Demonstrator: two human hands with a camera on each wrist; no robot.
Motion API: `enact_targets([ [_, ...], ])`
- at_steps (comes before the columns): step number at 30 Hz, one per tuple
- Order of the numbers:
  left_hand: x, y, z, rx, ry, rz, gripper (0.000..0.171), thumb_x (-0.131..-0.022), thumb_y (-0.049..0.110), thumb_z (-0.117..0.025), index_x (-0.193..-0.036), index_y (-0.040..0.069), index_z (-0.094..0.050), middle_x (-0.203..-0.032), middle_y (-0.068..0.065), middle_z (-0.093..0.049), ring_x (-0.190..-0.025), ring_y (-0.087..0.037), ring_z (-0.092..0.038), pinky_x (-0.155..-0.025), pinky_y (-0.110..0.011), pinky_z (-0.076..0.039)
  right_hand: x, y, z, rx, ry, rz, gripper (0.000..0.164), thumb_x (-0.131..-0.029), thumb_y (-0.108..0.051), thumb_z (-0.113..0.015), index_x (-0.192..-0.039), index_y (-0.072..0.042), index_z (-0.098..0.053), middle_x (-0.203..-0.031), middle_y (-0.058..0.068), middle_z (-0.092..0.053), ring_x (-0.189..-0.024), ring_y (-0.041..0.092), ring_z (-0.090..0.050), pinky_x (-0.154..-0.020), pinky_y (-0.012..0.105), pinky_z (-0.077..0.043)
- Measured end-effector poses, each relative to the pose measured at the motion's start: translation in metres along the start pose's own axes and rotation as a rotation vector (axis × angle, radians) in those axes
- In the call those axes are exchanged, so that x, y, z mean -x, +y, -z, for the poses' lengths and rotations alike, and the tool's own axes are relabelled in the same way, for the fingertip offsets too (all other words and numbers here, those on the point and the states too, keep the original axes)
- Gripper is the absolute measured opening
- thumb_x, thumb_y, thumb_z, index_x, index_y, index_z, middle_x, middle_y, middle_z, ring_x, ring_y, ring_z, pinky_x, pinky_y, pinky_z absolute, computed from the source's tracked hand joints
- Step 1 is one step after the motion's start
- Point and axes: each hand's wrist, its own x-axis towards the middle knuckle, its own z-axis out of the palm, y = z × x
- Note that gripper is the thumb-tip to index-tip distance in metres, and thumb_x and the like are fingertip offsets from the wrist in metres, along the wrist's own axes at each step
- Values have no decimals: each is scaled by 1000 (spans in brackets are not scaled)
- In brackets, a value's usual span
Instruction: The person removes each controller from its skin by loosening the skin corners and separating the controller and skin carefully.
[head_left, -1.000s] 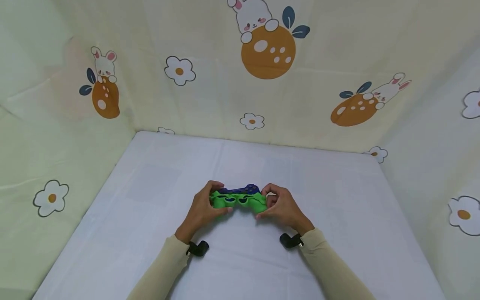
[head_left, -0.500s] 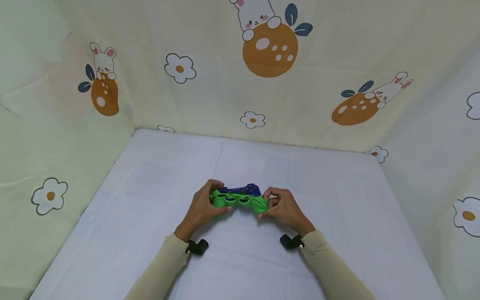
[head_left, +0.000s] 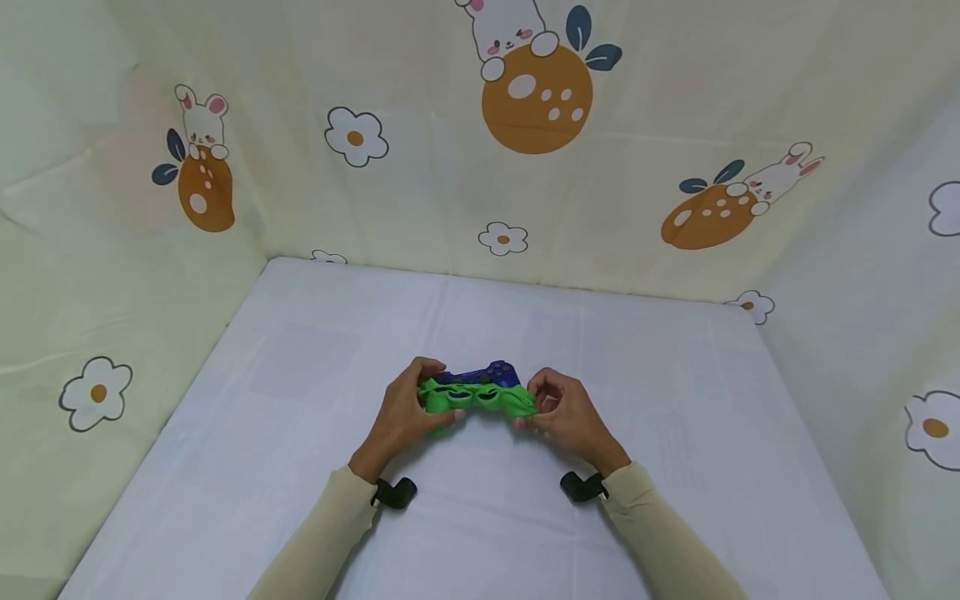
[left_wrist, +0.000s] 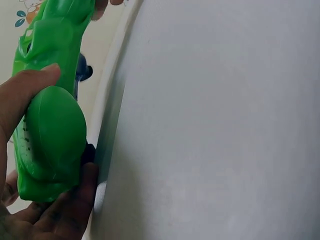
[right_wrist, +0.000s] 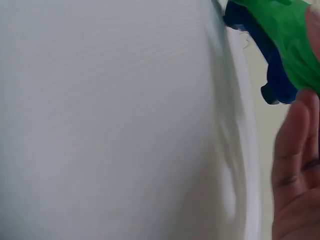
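Observation:
A blue game controller (head_left: 501, 372) is partly inside a soft green silicone cover (head_left: 480, 398), its upper edge and right button cluster bare above the green. My left hand (head_left: 399, 412) grips the left end, thumb across the front of the cover and fingers behind. In the left wrist view that thumb presses beside a bulging green handle (left_wrist: 56, 122). My right hand (head_left: 568, 415) pinches the cover's right end, which looks creased. In the right wrist view blue plastic (right_wrist: 280, 80) shows beyond the cover (right_wrist: 287, 35). Most of the controller is hidden under the green.
A white cloth-covered table (head_left: 480, 533) lies under both hands. Cream curtains (head_left: 420, 192) printed with rabbits, fruit and flowers close off the back and sides. A black wrist camera (head_left: 396, 493) sits at the left wrist, another black wrist camera (head_left: 582, 487) at the right.
The blue controller shows slightly more above the green cover. The cover's right part has become more crumpled and pulled, with small shifts of my right fingers. My left hand keeps its grip.

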Motion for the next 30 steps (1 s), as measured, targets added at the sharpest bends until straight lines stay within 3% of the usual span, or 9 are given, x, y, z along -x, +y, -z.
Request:
enact_targets([
  [2, 0, 1, -1, 5, 5, 3, 76, -74, 27, -98, -138, 12, -58, -137, -8, -69, -131, -26, -63, -115, -47, -46, 0, -2, 0, 12, 25, 7, 44, -72, -12, -99, -100, -11, -65, -91, 6, -64, -79, 15, -60, -68, 25, -54],
  [9, 1, 1, -2, 23, 11, 19, 76, -75, 27, -98, -137, 13, -57, -137, -8, -69, -128, -25, -63, -115, -47, -45, 2, -6, -3, -80, 49, -48, 42, -71, -4, -98, -100, -11, -67, -59, 3, -50, -52, 10, -40, -54, 23, -35],
  [17, -1, 1, -2, 12, 16, 17, 76, -74, 31, -98, -137, 14, -58, -136, -7, -69, -127, -25, -63, -114, -46, -45, 5, -5, -4, -95, 85, -70, 40, -71, -6, -98, -96, -10, -68, -64, 3, -53, -49, 9, -35, -54, 23, -35],
  [26, -3, 8, -5, -25, 46, 39, 75, -73, 32, -97, -136, 17, -58, -131, -12, -72, -124, -29, -66, -107, -46, -47, 9, -4, -8, -41, 188, -121, 36, -71, -8, -98, -92, -9, -68, -66, 5, -61, -48, 9, -40, -51, 24, -35],
  [30, -4, 11, -10, -72, 69, 32, 75, -73, 34, -96, -135, 17, -58, -130, -14, -73, -124, -31, -67, -106, -48, -49, 11, -1, -11, 16, 260, -139, 33, -72, -11, -99, -89, -9, -71, -76, 4, -65, -54, 10, -55, -56, 25, -44],
])
